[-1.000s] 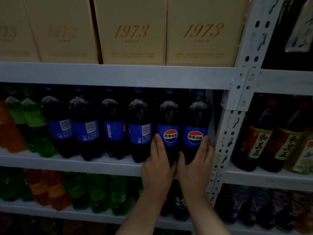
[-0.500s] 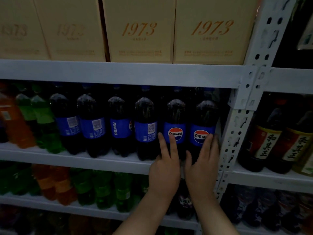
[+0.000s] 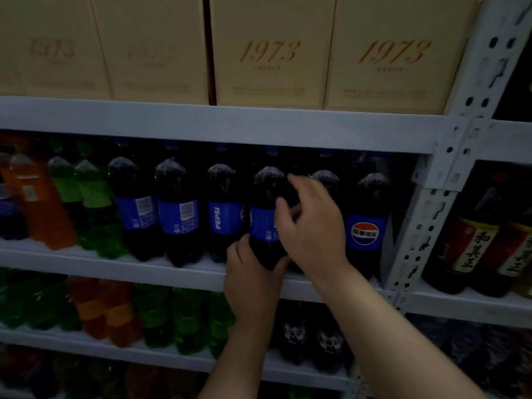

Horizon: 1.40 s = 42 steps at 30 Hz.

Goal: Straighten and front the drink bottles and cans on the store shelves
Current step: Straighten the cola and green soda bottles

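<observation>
Both hands are on one cola bottle (image 3: 264, 197): left hand (image 3: 253, 272) curls round its base, right hand (image 3: 313, 226) wraps the shoulder & label area w/ fingers bent round it, a two-handed hold, prob. for a twist. That btl stands 4th from the left in the cola row on the middle shelf (image 3: 115, 272), near the front edge, betw. its neighbours. Progress, going by labels: the end bottle (image 3: 365, 231) beside the upright post (image 3: 431, 226) shows its round logo square to the aisle, so that one's done. The held one shows plain blue label, no logo visible, so mid-turn at best. Left to do: third bottle (image 3: 223, 220) reads PEPSI sideways w/ the logo only peeking at its right edge; first bottle (image 3: 135, 214) & second bottle (image 3: 178, 217) both face barcode-out. Roughly half the row or more remains, I'd say. Hard to check: fifth bottle (image 3: 326, 178) sits mostly behind the right hand, only its shoulder shows, label unknown. Left hand covers the held btl's base, so can't tell if it's lifted or resting. Caps sit in shadow under the shelf above. Green bottles (image 3: 92, 203), the orange bottle (image 3: 43, 208) & the lower rows (image 3: 184, 318) are too dim & blurred to read facing. No cans in view. Dark bottles (image 3: 466, 246) in the next bay are cut off at the frame edge.
</observation>
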### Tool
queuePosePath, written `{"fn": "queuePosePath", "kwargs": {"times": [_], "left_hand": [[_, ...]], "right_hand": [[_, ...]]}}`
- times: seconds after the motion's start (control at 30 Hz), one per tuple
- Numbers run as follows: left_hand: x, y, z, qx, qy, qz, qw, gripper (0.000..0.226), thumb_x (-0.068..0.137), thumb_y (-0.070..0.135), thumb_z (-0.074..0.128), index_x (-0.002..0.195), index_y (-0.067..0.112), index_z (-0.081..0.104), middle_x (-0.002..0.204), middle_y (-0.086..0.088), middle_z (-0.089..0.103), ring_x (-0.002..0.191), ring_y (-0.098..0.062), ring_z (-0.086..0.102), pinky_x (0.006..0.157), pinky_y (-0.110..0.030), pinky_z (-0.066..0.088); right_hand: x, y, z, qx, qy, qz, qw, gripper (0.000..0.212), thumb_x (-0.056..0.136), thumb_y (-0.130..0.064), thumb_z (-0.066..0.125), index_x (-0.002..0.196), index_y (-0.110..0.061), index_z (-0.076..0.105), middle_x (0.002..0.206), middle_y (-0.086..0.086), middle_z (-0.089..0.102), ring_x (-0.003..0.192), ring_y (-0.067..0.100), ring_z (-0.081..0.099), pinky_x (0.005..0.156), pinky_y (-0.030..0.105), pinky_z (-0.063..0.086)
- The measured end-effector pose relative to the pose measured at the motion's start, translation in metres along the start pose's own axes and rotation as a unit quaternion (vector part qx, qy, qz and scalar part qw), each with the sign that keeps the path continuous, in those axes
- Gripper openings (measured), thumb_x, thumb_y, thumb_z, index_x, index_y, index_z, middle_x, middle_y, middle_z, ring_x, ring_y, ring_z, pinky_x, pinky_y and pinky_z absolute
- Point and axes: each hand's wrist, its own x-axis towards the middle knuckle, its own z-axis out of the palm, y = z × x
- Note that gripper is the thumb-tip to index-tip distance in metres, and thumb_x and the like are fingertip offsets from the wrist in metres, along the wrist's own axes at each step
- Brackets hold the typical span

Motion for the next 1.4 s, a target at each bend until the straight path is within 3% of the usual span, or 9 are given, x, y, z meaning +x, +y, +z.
{"fn": "queuePosePath", "kwargs": {"times": [0.23,0.37,0.53,0.67,0.77,0.93,1.2,1.3,1.4], "left_hand": [[-0.023,0.004,0.010,0.000,0.003,0.047,0.999,0.078,0.081,0.036,0.068,0.143,0.008,0.030,0.131,-0.015,0.042,0.114,-0.029,0.047,0.090,-0.041,0.048],[-0.042,0.002,0.010,-0.040,-0.038,0.122,0.991,0.059,0.082,0.018,0.064,0.137,0.008,0.044,0.130,-0.014,0.046,0.126,-0.036,0.043,0.097,-0.046,0.045],[-0.010,-0.021,-0.008,-0.085,-0.043,0.053,0.994,0.059,0.087,0.030,0.058,0.141,0.017,0.036,0.140,0.000,0.035,0.116,-0.018,0.048,0.092,-0.034,0.048],[-0.002,-0.017,-0.010,-0.090,-0.097,0.045,0.990,0.070,0.089,0.034,0.056,0.148,0.017,0.023,0.150,-0.003,0.031,0.127,-0.019,0.042,0.098,-0.032,0.042],[-0.011,-0.014,-0.008,-0.100,-0.095,0.044,0.989,0.068,0.088,0.031,0.057,0.146,0.017,0.024,0.148,-0.003,0.031,0.122,-0.020,0.046,0.093,-0.032,0.047],[-0.023,-0.007,-0.006,-0.098,-0.087,0.035,0.991,0.066,0.088,0.032,0.055,0.146,0.020,0.024,0.150,-0.001,0.026,0.123,-0.019,0.044,0.095,-0.038,0.047],[-0.035,-0.006,-0.011,-0.099,-0.052,0.045,0.993,0.052,0.086,0.028,0.055,0.136,0.023,0.040,0.139,0.004,0.042,0.120,-0.014,0.047,0.094,-0.030,0.045],[-0.003,-0.020,-0.024,-0.087,0.067,0.015,0.994,0.047,0.085,0.025,0.062,0.128,0.021,0.044,0.127,0.003,0.045,0.107,-0.012,0.050,0.082,-0.026,0.045],[0.030,-0.022,-0.032,-0.049,0.134,0.010,0.990,0.054,0.085,0.032,0.064,0.130,0.017,0.040,0.130,-0.004,0.044,0.114,-0.017,0.047,0.086,-0.026,0.041]], "right_hand": [[0.045,-0.021,0.024,-0.247,-0.075,0.062,0.964,0.080,0.067,-0.078,0.054,0.117,-0.015,0.046,0.113,0.007,0.052,0.094,0.032,0.059,0.061,0.035,0.034],[0.056,-0.019,0.021,-0.176,-0.105,0.137,0.969,0.073,0.063,-0.063,0.073,0.113,-0.016,0.048,0.111,0.007,0.059,0.099,0.030,0.059,0.069,0.035,0.045],[0.066,-0.015,0.009,-0.061,-0.169,0.165,0.970,0.056,0.069,-0.036,0.079,0.116,-0.021,0.054,0.114,0.001,0.062,0.103,0.020,0.057,0.078,0.024,0.040],[0.072,-0.018,0.000,0.059,-0.244,0.228,0.941,0.050,0.079,-0.017,0.073,0.123,-0.022,0.050,0.103,-0.001,0.063,0.070,0.011,0.065,0.052,0.021,0.047],[0.069,-0.020,0.004,0.066,-0.221,0.232,0.945,0.036,0.080,-0.024,0.070,0.112,-0.020,0.053,0.089,0.001,0.064,0.045,0.008,0.061,0.036,0.019,0.040],[0.064,-0.020,0.015,-0.038,-0.103,0.151,0.982,0.049,0.065,-0.051,0.078,0.094,-0.019,0.056,0.080,-0.014,0.055,0.067,0.000,0.051,0.054,0.013,0.040],[0.074,-0.010,0.006,0.063,-0.212,0.200,0.955,0.017,0.081,-0.028,0.069,0.086,-0.022,0.054,0.081,-0.002,0.062,0.059,0.010,0.058,0.037,0.016,0.038],[0.065,-0.010,0.007,0.044,-0.188,0.177,0.965,0.022,0.083,-0.030,0.065,0.099,-0.020,0.055,0.093,-0.001,0.063,0.076,0.017,0.063,0.057,0.024,0.050],[0.038,-0.015,0.007,0.034,-0.066,0.086,0.994,0.035,0.086,-0.027,0.060,0.119,-0.017,0.053,0.111,-0.007,0.058,0.101,0.005,0.053,0.082,0.015,0.038]]}}
